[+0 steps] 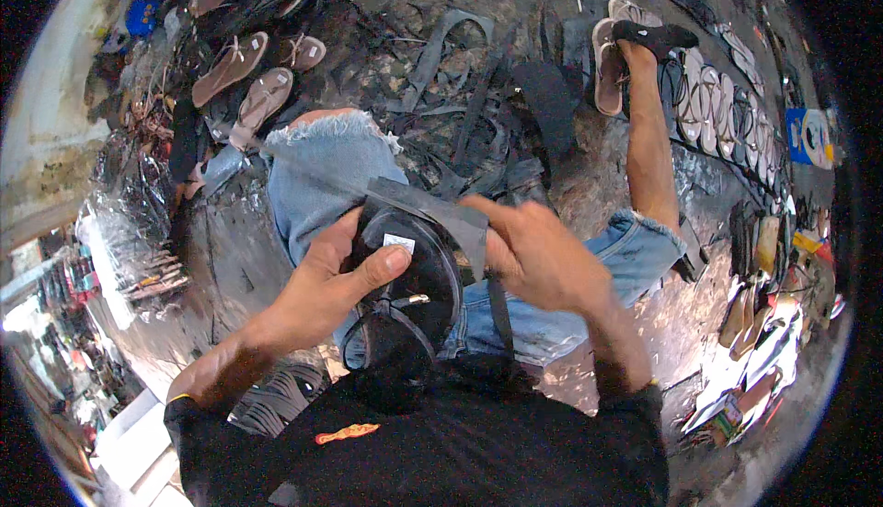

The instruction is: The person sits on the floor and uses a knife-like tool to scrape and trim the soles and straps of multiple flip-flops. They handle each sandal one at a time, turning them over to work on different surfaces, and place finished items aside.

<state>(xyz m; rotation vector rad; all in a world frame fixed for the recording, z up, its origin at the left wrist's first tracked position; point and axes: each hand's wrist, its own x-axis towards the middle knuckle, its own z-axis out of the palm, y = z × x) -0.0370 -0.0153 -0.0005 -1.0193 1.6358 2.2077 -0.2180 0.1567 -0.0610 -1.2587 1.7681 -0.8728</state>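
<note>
A black sandal (391,323) with thin straps and a white label on its insole lies in front of my body, over my lap. My left hand (345,268) is closed on its left side, with the thumb pressed on top near the label. My right hand (543,254) grips a grey, curved strip of sheet material (432,211) at its right end. This strip runs along the sandal's far edge; whether it is joined to the sole I cannot tell. The fingertips of my left hand under the sandal are hidden.
Dark strips and offcuts (451,75) litter the ground ahead. Brown sandals (230,70) lie at the far left, and rows of sandals (713,112) at the right. A clear plastic bundle (138,213) stands left of my knee. Grey sole pieces (280,397) sit by my left elbow.
</note>
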